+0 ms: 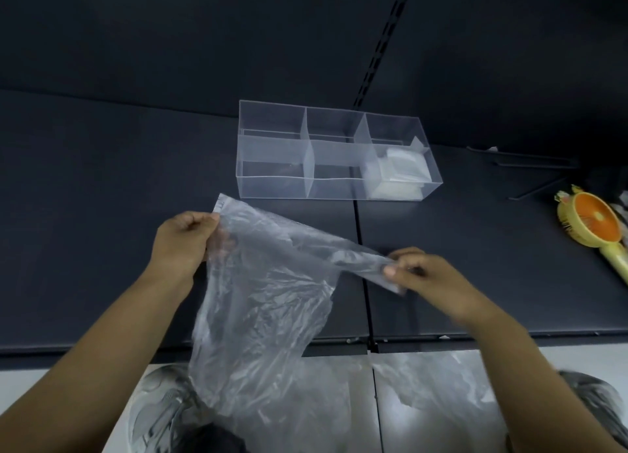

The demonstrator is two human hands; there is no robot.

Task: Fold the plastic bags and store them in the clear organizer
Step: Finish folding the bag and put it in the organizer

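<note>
Above the dark shelf, left hand (185, 237) and right hand (419, 271) pinching plastic bag (265, 303) corners.

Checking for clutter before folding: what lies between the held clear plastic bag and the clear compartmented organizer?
Head view: only bare dark tabletop separates clear plastic bag from clear compartmented organizer.

Crumpled clear plastic bag (268, 303) hanging unfolded, clear organizer (326, 153) behind, folded bags (401, 170) inside

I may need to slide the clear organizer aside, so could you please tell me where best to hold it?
Probably the two short end walls, fingers coming down from above: the clear organizer stands upright and open-topped with thin rims, and the folded bags sit only at its right end.
</note>
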